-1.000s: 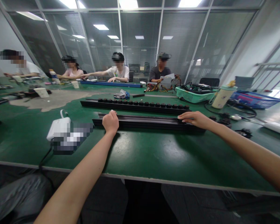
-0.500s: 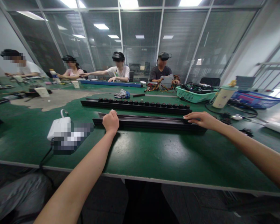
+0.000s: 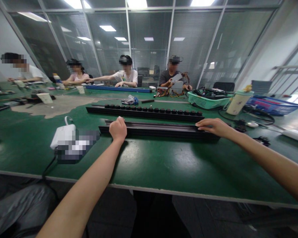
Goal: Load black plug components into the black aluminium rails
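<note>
A long black channel-shaped rail [image 3: 159,129] lies crosswise on the green table before me. My left hand [image 3: 118,130] is closed in a fist over its left part. At the rail's right end, my right hand [image 3: 211,127] has its fingers together and bent down over the channel. What sits under those fingertips is dark and mostly hidden. Just behind lies a second black rail [image 3: 144,113], with a row of small dark round-topped pieces [image 3: 161,110] along it.
A white adapter [image 3: 63,136] with a cable stands left of the rail, beside a blurred-out flat object. A green basket [image 3: 203,101], a cream bottle [image 3: 237,103] and a blue basket [image 3: 275,106] are at right. Co-workers sit across the table; a blue bar [image 3: 118,89] lies there.
My hands and both rails look nearly unchanged. Across the table, a co-worker in a dark shirt has raised a grey part and some wires. A dark object at the left edge has gone from view.
</note>
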The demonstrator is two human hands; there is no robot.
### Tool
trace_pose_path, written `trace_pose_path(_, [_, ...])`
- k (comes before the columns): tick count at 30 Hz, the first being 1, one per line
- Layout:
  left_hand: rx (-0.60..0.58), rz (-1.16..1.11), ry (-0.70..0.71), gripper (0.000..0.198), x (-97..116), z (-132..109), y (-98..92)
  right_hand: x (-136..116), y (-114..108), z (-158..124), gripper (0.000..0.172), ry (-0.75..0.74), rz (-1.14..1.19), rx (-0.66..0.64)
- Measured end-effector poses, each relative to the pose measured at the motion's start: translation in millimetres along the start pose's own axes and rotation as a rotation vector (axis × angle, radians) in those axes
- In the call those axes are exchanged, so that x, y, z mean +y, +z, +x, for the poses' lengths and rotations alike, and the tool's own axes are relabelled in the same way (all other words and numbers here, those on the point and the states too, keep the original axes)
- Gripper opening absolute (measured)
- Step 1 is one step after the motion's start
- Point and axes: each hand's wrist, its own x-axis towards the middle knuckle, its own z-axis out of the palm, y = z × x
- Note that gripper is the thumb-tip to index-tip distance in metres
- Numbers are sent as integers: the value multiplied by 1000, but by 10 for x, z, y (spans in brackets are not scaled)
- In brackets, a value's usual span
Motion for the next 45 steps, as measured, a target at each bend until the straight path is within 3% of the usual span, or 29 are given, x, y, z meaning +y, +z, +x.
trace_pose_path(23, [-15,17,-1,59,14,2,-1,328,-210,-357,47,114,13,13])
trace_pose_path(30, [-12,0,-5,59,21,-4,-6,356,-311,-440,46,133,-2,-39])
trace_pose_path(45, [-8,21,-7,60,29,7,-6,576,-442,-671,38,189,-41,-18])
